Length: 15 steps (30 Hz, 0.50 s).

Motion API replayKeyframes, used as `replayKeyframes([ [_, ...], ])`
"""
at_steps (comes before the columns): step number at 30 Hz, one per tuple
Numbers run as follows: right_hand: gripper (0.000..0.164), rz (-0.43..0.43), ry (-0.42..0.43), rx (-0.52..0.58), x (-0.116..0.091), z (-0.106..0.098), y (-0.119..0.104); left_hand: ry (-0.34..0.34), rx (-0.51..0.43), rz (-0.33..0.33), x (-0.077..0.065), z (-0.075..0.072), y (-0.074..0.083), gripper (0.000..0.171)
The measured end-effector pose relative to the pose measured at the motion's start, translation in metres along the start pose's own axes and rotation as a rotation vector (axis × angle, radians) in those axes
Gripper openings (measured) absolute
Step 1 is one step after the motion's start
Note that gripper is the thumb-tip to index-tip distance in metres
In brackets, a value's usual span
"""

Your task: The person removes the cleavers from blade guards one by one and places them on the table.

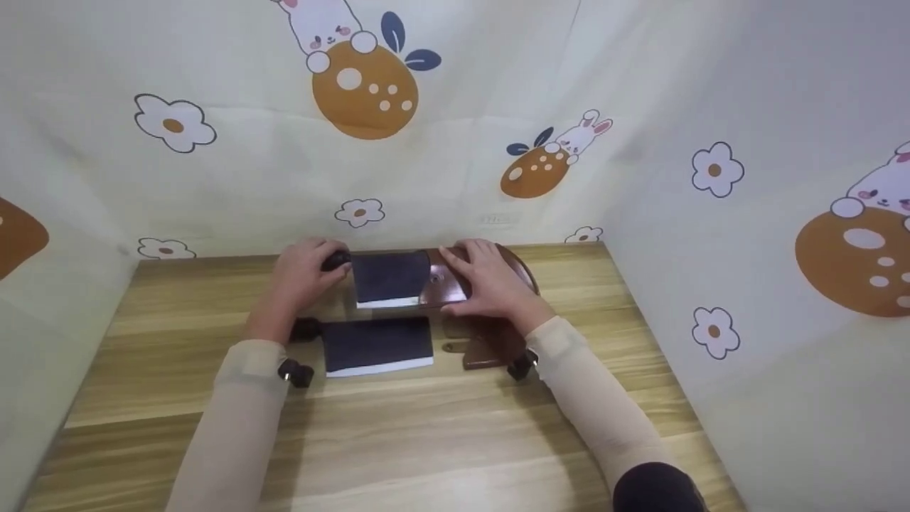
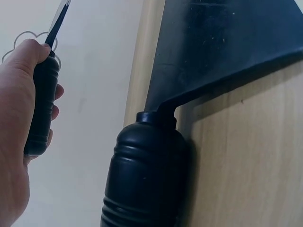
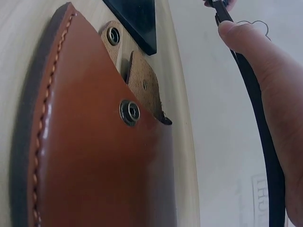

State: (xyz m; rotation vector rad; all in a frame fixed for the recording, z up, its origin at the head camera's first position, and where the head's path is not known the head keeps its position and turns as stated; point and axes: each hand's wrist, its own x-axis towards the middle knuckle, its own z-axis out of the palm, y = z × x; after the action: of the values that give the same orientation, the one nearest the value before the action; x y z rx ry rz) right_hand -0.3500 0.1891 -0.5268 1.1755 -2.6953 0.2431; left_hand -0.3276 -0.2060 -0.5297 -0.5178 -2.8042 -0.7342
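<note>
My left hand grips the black ridged handle of a cleaver. That cleaver's dark blade, with its bright edge toward me, runs right to the mouth of a brown leather sheath, which covers the blade's far end. My right hand holds this sheath, thumb on the near side and fingers over the far side. Closer to me, a second cleaver lies flat, its black handle pointing left. To its right lies another leather sheath with a stitched edge and a snap, partly under my right wrist.
A wood-grain table carries everything. Pale cloth printed with rabbits and flowers rises behind it and along both sides. The held cleaver and sheath are near the table's back edge.
</note>
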Motion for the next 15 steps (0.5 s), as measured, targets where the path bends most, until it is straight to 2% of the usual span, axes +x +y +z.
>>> replayKeyframes([
  [4,0.114,-0.011,-0.004,0.005,-0.0006,0.0001,0.0013,-0.006,0.016,0.01,0.0001,-0.0009,-0.0009,0.041],
  [9,0.112,-0.021,0.004,0.009,-0.0008,-0.002,0.0016,0.028,0.017,0.037,0.0014,-0.0011,-0.0015,0.038],
  [15,0.113,-0.017,0.006,0.001,0.0003,-0.0056,0.0016,0.029,0.002,0.031,0.0015,-0.003,-0.0033,0.038],
])
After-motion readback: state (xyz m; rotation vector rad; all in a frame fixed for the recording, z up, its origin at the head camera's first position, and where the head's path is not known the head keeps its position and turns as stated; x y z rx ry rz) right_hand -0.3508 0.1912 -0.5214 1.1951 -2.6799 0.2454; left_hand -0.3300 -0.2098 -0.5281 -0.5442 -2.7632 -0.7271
